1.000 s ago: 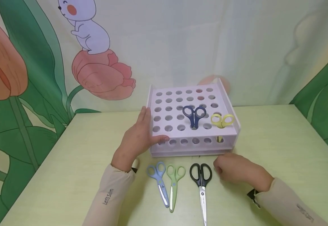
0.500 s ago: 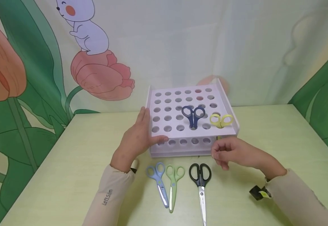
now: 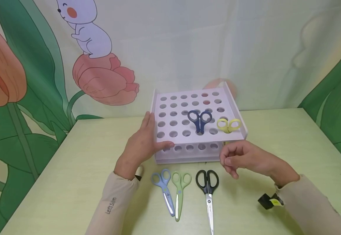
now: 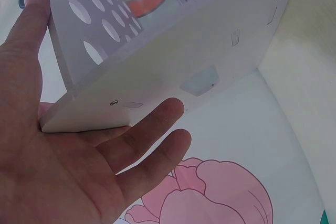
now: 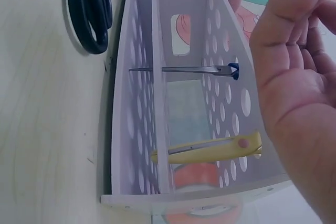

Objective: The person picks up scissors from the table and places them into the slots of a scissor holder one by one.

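Note:
A white two-tier rack point(image 3: 170, 152) with rows of round holes stands at the back of the table. My left hand point(image 3: 139, 143) rests on its left side, straight fingers along the outer wall and the thumb point(image 4: 32, 19) at the front edge of the upper panel. Dark blue scissors point(image 3: 200, 120) and yellow scissors point(image 3: 228, 126) stand upright in front-row holes, handles up. The yellow blades point(image 5: 210, 153) pass down into the lower panel. My right hand point(image 3: 241, 158) hovers before the rack's front right corner, fingers loosely curled, palm bare, hiding part of the yellow blades.
Light blue scissors point(image 3: 165, 192), green scissors point(image 3: 180, 194) and larger black scissors point(image 3: 208, 186) lie on the table point(image 3: 79, 163) in front of the rack, handles toward it. A printed cloth point(image 3: 170, 49) with flowers and an animal hangs right behind the rack.
My right hand has risen from the tabletop by the black scissors to the rack's front right, its fingers loosening, then stays about there. The left hand and all scissors keep their places.

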